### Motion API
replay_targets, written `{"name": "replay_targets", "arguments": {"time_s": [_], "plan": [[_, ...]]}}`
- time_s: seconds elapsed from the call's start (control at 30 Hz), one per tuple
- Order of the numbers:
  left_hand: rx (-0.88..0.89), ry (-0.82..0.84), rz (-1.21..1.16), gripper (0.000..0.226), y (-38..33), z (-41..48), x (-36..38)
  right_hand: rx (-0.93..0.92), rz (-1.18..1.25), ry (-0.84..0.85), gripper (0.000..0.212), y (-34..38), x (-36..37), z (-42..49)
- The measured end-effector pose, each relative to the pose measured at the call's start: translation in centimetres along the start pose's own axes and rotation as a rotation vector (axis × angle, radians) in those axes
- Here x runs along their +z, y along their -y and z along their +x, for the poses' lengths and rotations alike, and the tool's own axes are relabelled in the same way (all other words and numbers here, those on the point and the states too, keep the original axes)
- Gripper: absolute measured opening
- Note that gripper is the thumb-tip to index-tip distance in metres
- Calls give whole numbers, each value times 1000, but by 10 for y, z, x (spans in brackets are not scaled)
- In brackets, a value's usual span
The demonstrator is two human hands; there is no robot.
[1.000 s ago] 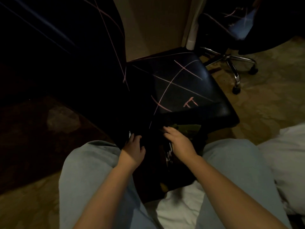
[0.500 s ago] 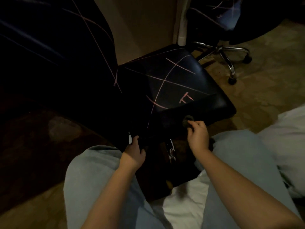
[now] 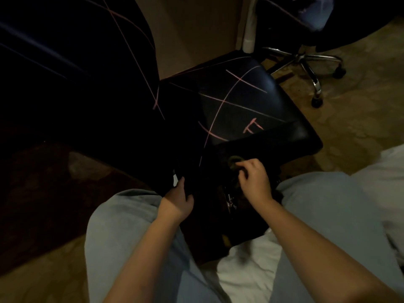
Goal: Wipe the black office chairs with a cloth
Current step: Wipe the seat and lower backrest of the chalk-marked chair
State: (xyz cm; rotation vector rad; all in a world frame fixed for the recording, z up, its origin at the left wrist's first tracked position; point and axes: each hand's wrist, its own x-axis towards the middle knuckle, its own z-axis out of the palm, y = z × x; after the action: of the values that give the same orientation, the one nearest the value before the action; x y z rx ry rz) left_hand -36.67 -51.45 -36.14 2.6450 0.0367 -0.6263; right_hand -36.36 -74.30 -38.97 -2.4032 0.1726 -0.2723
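The black office chair (image 3: 240, 101) stands on the floor (image 3: 360, 106) right in front of your knees. Its seat is crossed with pink lines, and its backrest (image 3: 76, 62) rises dark on the left. A dark cloth (image 3: 262, 145) lies over the front edge of the seat and hangs down toward your lap. Your left grip (image 3: 178, 199) has its fingers curled round the cloth's left edge, beside a small white tag. Your right grip (image 3: 254, 182) is bent at the knuckles and pinches the cloth near the middle of the seat's front edge, at a small ring-shaped patch (image 3: 234, 161) that is too dim to identify. A second black chair (image 3: 306, 16) stands at the far right on a chrome star base (image 3: 306, 62). Your pale blue trouser legs (image 3: 122, 237) rest on white bedding (image 3: 247, 276).
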Motion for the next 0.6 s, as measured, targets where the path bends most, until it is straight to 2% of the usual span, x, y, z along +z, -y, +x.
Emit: {"name": "replay_targets", "arguments": {"time_s": [0.13, 0.27, 0.37, 0.6], "plan": [[21, 29, 16, 70, 3, -1, -3, 189, -15, -75, 20, -19, -22, 6], [41, 27, 19, 68, 2, -4, -8, 234, -26, -101, 17, -14, -18, 3], [45, 40, 18, 67, 1, -5, -9, 136, -23, -40, 18, 10, 5, -9], [15, 65, 66, 70, -3, -6, -9, -240, -69, 301, 29, 61, 55, -27]]}}
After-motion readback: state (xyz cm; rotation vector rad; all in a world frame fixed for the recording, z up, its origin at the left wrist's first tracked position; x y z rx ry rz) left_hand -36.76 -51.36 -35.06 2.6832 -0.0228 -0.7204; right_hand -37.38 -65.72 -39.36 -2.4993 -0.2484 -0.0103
